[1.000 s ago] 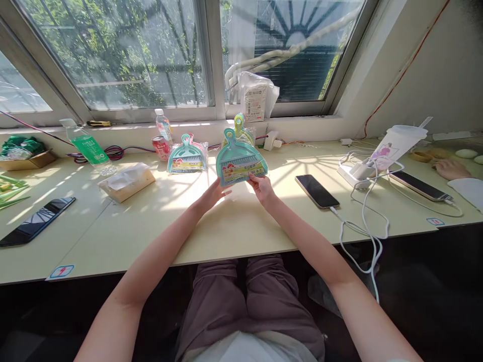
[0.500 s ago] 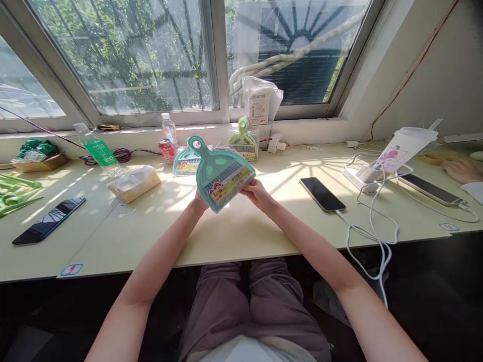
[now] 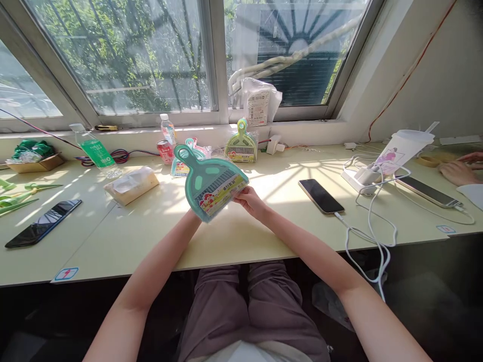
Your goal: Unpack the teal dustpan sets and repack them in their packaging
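Observation:
A green dustpan [image 3: 207,173] with a small brush and a printed label, wrapped in clear plastic, is tilted above the table in front of me. My right hand [image 3: 249,200] pinches its lower right corner. My left hand [image 3: 194,216] is behind its lower left edge and supports it there; its fingers are hidden. The dustpan's handle points up and to the left. Behind it, partly covered, stand more wrapped dustpans [image 3: 180,168] in green and pink. Farther right, a yellow-green dustpan set [image 3: 241,143] leans upright by the windowsill.
A tissue pack [image 3: 132,185], a tilted green-labelled bottle [image 3: 96,151] and a phone [image 3: 44,223] are to the left. A red can [image 3: 165,152] stands at the back. On the right lie a charging phone [image 3: 320,196], white cables and a lidded cup [image 3: 400,151]. Another person's hands [image 3: 458,171] rest at the far right.
Both hands have brought the green dustpan slightly left and lower, showing more of the dustpans behind it. At the far right, the other person's second hand has come into view.

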Demonstrator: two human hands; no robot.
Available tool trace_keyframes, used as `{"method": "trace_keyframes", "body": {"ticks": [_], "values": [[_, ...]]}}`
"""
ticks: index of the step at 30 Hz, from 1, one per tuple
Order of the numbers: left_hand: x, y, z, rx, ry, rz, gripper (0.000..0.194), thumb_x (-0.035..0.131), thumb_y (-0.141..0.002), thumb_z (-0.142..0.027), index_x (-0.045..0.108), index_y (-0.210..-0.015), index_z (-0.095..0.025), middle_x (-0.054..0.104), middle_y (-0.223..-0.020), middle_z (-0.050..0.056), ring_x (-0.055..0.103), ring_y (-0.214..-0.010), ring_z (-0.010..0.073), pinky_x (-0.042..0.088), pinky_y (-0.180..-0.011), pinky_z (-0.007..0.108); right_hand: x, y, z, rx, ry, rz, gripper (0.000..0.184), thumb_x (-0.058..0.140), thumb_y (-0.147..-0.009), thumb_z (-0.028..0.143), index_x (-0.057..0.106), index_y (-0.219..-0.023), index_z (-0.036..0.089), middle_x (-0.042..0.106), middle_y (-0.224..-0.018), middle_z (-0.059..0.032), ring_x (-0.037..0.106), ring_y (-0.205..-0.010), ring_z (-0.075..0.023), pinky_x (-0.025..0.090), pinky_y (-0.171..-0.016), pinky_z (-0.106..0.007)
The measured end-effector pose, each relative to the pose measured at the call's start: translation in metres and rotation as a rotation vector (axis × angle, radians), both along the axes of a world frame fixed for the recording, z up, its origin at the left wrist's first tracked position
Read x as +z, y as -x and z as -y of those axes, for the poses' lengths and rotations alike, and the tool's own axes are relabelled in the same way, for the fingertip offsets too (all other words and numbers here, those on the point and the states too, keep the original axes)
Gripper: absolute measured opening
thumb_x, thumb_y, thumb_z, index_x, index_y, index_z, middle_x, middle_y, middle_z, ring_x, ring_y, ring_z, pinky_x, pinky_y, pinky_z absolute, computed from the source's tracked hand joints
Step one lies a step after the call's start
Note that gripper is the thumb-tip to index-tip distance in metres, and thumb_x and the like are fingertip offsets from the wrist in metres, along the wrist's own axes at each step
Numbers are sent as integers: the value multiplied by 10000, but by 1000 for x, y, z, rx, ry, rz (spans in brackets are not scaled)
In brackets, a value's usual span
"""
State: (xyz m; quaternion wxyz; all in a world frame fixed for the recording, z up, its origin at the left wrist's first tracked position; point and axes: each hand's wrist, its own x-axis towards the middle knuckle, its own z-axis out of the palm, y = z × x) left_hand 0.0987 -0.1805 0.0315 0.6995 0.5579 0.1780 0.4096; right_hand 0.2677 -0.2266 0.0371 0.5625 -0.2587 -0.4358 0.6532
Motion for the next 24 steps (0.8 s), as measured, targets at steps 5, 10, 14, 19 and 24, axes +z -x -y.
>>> {"method": "trace_keyframes", "body": {"ticks": [5, 10, 14, 19, 24], "values": [[9, 1, -6, 211, 0, 126, 703, 380, -852, -751, 610, -1282, -245, 656, -1308, 85, 385, -1413, 379, 314, -1136, 584, 11, -13, -6, -237, -67, -133, 321, 780, -672, 227, 705, -984, 228, 750, -1031, -28, 646, -1161, -238, 526, -1066, -417], [22, -1, 2, 254, -116, -64, 635, 609, -832, -627, 590, -1336, -240, 600, -1393, 105, 395, -1415, 366, 286, -1163, 562, 9, -24, -12, -340, -83, -175, 400, 736, -709, 220, 679, -1105, 236, 736, -1088, -14, 635, -1178, -211, 486, -1118, -389], [20, -6, 2, 258, -119, -108, 640, 644, -840, -588, 533, -1381, -266, 552, -1447, 111, 473, -1355, 367, 354, -1098, 610, 4, -26, -17, -343, -47, -145, 429, 733, -705, 206, 671, -1130, 226, 736, -1093, -22, 645, -1162, -218, 509, -1091, -393], [20, -9, 6, 260, -68, -24, 623, 629, -853, -589, 562, -1357, -229, 556, -1438, 144, 459, -1371, 373, 366, -1100, 588, 3, -31, -22, -322, -15, -109, 421, 740, -694, 187, 679, -1108, 228, 742, -1072, -21, 645, -1167, -233, 552, -1041, -399], [26, -11, 10, 249, -27, -15, 635, 564, -868, -648, 590, -1334, -217, 556, -1441, 134, 378, -1427, 385, 324, -1131, 599, 6, -35, -23, -299, -4, -99, 382, 720, -698, 164, 689, -1075, 218, 743, -1081, -23, 640, -1183, -237, 550, -1047, -396]]}}
